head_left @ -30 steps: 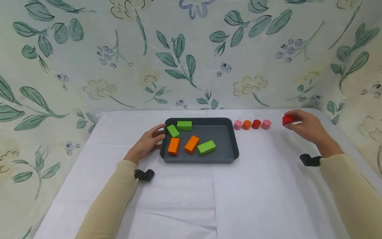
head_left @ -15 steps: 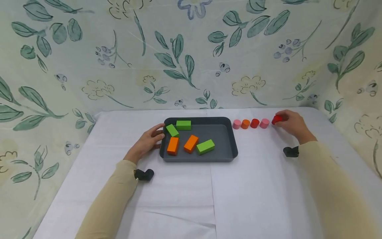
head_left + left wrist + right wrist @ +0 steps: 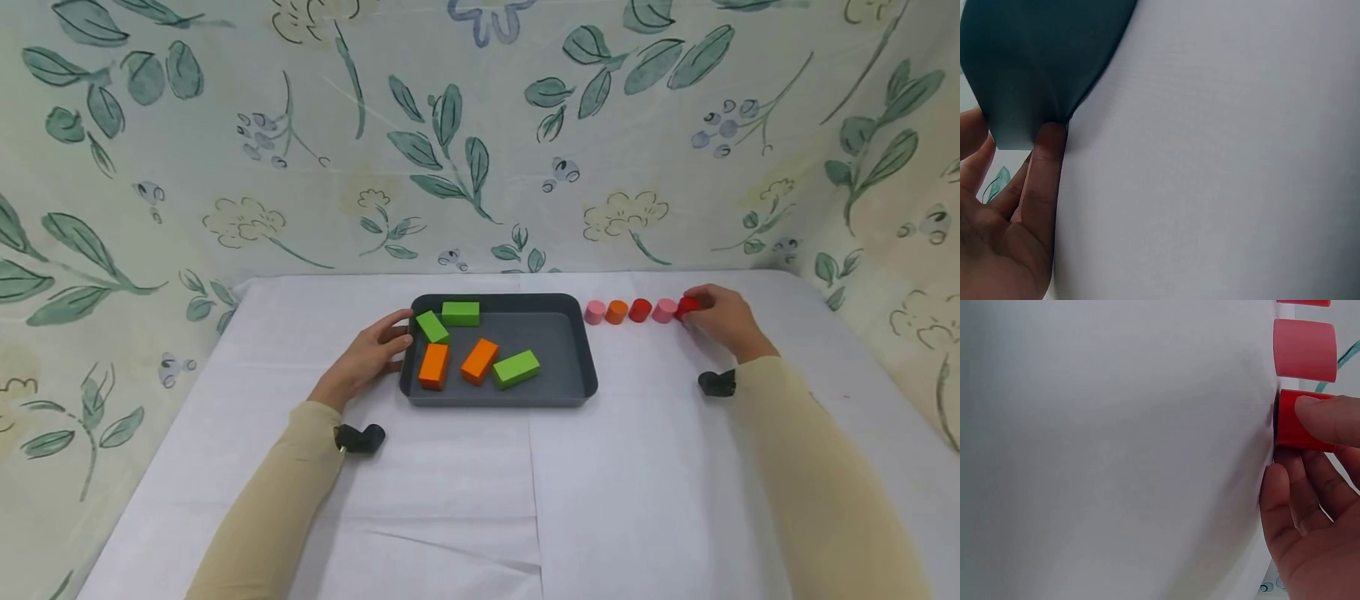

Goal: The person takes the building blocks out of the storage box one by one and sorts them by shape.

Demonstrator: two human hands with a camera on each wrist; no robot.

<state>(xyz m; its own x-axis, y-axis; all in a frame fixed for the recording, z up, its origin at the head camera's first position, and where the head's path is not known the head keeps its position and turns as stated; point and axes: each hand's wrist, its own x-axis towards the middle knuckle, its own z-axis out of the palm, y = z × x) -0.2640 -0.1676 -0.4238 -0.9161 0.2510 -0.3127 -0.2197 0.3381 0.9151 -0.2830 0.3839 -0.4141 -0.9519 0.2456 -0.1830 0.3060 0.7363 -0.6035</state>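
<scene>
In the head view, my right hand [image 3: 723,317] pinches a red cylinder [image 3: 687,307] at the right end of a row of small cylinders. The right wrist view shows the thumb on the side of this red cylinder [image 3: 1297,428], which stands upright on the cloth beside a pink cylinder [image 3: 1305,350] with a narrow gap between. My left hand [image 3: 367,358] rests against the left side of a dark grey tray [image 3: 570,358]. Up close in the left wrist view, its fingertips touch the tray's outer wall [image 3: 1041,69], and the fingers are loosely extended.
Inside the tray lie green blocks [image 3: 516,368] and orange blocks [image 3: 479,361]. To the tray's right, the row also has a pink cylinder [image 3: 595,312], an orange cylinder [image 3: 617,312] and another red cylinder [image 3: 640,310]. White cloth [image 3: 465,492] covers the table, with a floral curtain behind.
My right hand has moved left with the red cylinder and brought it down to the right end of the row, beside the pink one. The left hand stays at the tray.
</scene>
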